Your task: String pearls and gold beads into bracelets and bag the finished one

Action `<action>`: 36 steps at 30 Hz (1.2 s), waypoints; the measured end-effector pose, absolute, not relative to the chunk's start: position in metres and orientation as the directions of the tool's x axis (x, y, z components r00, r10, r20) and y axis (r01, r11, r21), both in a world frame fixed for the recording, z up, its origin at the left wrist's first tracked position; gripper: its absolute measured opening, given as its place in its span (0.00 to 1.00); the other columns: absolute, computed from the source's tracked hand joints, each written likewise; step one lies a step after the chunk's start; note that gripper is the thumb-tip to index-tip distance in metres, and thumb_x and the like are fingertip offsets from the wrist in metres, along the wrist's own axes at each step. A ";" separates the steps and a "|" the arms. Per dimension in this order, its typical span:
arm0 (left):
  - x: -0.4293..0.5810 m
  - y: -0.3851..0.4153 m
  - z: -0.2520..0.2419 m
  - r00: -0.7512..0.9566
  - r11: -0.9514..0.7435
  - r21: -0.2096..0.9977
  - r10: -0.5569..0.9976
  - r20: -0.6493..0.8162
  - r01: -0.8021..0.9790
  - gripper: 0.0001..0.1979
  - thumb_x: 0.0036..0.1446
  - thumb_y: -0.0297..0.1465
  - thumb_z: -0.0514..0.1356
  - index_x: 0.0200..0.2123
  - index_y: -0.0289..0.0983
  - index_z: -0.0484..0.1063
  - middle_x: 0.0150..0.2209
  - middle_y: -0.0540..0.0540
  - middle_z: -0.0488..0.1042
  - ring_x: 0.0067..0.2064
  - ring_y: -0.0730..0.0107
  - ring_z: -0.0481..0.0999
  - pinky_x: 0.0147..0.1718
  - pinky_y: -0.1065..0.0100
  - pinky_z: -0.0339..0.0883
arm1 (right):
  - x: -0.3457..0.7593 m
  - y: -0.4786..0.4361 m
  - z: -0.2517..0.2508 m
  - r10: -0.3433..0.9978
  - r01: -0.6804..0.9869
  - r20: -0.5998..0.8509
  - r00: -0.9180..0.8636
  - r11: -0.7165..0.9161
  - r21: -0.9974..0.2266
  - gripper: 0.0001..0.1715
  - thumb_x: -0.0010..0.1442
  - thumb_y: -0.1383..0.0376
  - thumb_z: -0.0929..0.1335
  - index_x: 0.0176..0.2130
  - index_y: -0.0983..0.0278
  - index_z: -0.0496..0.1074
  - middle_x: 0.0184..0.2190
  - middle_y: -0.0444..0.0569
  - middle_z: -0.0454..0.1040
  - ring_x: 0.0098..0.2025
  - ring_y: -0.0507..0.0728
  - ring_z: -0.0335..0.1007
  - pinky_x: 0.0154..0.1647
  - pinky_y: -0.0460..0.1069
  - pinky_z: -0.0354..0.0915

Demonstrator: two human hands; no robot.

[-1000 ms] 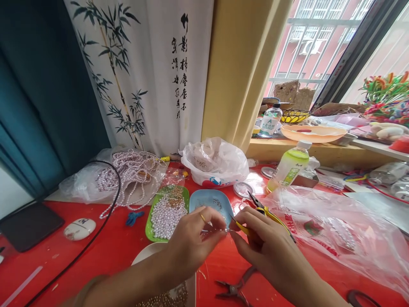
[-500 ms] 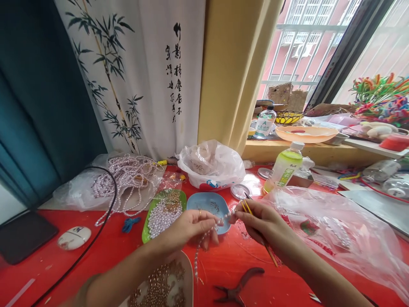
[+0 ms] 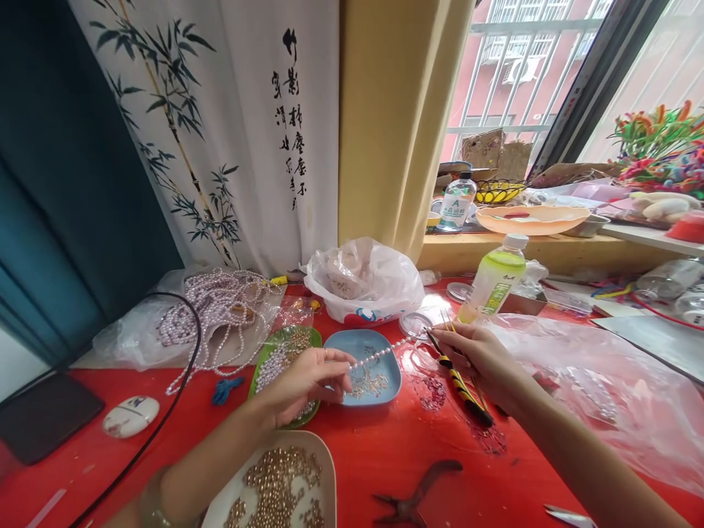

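My left hand [image 3: 305, 378] is pinched on one end of a short strand of white pearls [image 3: 379, 355] over the blue dish [image 3: 385, 385]. The strand stretches up and right to my right hand [image 3: 476, 356], which pinches its other end and also grips yellow-and-black pliers [image 3: 459, 381], their handles pointing down towards me. The blue dish holds small gold findings. A green tray of loose pearls [image 3: 275, 359] lies just behind my left hand. A white plate of gold beads [image 3: 275, 488] sits by my left forearm.
On the red table: dark pliers [image 3: 412, 499] at the front, a pile of pearl strands [image 3: 214, 308] on plastic, a white bag [image 3: 366, 282], a green bottle [image 3: 495, 282], clear plastic sheeting [image 3: 594, 389] at right, a black cable [image 3: 165, 403], a dark tablet [image 3: 44, 414]. The window sill is cluttered.
My hands have moved apart, pulling the pearl strand taut over the blue dish. The right hand went up and right with the pliers. The view tilted down, showing more of the gold-bead plate.
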State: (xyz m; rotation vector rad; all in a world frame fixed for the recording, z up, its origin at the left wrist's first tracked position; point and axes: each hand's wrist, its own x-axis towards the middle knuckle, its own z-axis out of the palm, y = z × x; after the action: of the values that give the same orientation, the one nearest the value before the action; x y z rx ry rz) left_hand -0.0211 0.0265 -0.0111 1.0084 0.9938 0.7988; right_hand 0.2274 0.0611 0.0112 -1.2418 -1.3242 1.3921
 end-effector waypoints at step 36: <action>-0.006 -0.006 -0.013 0.474 -0.582 0.499 0.813 0.339 0.642 0.26 0.56 0.21 0.46 0.57 0.40 0.52 0.52 0.41 0.66 0.46 0.61 0.71 0.40 0.61 0.67 | 0.164 0.003 0.002 0.851 -0.135 -0.285 -0.441 -0.377 -0.916 0.14 0.53 0.57 0.65 0.26 0.65 0.62 0.19 0.42 0.67 0.12 0.43 0.51 0.13 0.42 0.42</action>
State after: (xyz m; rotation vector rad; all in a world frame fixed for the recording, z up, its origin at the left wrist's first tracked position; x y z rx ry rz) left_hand -0.0057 -0.0064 -0.0126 2.4222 1.2341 0.7990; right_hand 0.1644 0.0031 0.0025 -1.0522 -1.1517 1.8854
